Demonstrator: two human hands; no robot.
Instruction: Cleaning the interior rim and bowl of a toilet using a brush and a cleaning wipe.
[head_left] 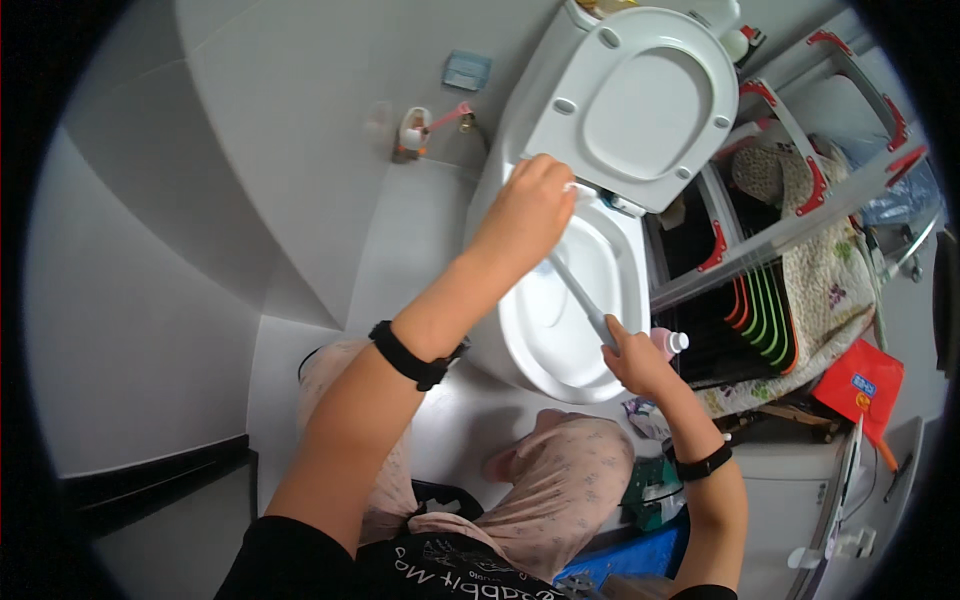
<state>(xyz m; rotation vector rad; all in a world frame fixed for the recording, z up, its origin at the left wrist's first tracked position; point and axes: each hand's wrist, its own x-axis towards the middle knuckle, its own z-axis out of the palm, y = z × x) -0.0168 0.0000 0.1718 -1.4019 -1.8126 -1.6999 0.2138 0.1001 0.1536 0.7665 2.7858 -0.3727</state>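
Observation:
The white toilet point(583, 392) stands with its seat and lid point(643, 112) raised. My right hand point(637, 362) is closed around the grey handle of a toilet brush point(580, 290), which slants down into the bowl. Its far end is hidden behind my left wrist. At the back left of the bowl's rim, below the seat hinges, my left hand point(538, 205) is closed with its knuckles up. A bit of white shows at its fingertips, too small to name.
A pink bottle with a white cap point(668, 343) stands right of the bowl. Farther right are a metal folding rack with red joints point(715, 245), a flowered cloth point(830, 270) and a red bag point(862, 388). A wall holder point(412, 133) hangs left of the tank.

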